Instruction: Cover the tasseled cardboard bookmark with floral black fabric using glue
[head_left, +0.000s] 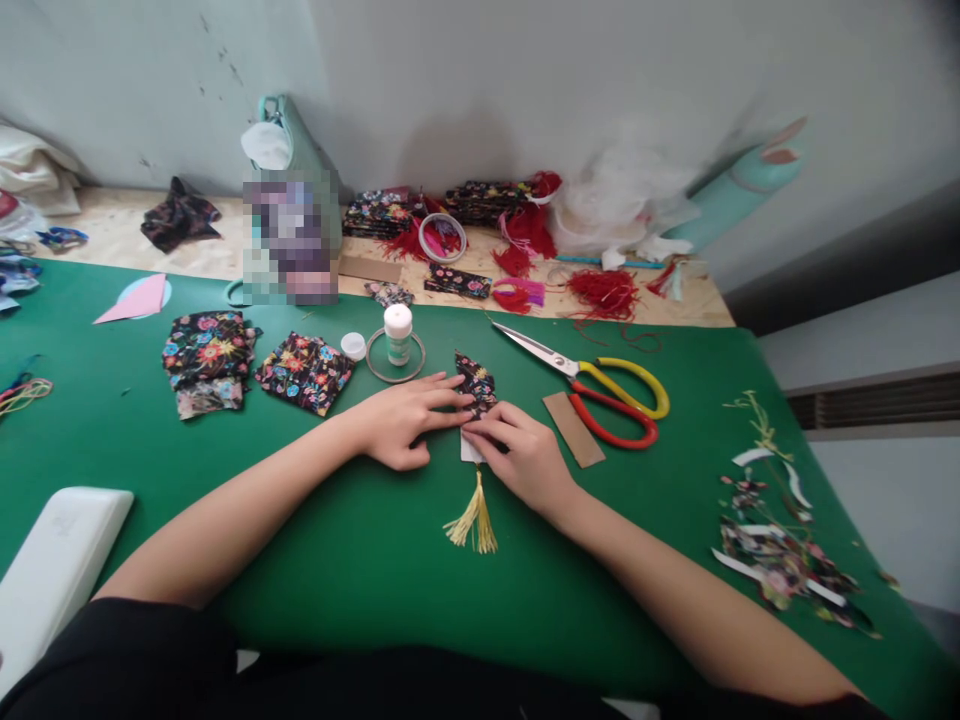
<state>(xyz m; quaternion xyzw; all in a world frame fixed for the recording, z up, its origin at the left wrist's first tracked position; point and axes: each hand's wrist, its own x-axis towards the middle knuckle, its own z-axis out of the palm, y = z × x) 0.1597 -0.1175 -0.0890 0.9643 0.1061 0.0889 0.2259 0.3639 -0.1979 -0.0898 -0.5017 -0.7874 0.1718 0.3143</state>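
A piece of black floral fabric (475,378) lies over a white card strip (471,446), with a yellow tassel (474,515) hanging from the strip's near end. My left hand (401,418) rests from the left, its fingers stretched out and pressing on the fabric. From the right, my right hand (525,455) pinches the near edge of the fabric where it meets the card; its fingertips partly cover that spot. Just beyond my left hand, a small white bottle (398,335) stands within a ring (417,368). Its likely cap (352,346) lies alongside.
Scissors with yellow and red handles (592,385) lie to the right, touching a brown card strip (570,428). Floral fabric pieces (304,372) sit at left. Scraps (787,560) litter the right side. Red tassels (604,292) and a pouch (311,150) stand along the wall.
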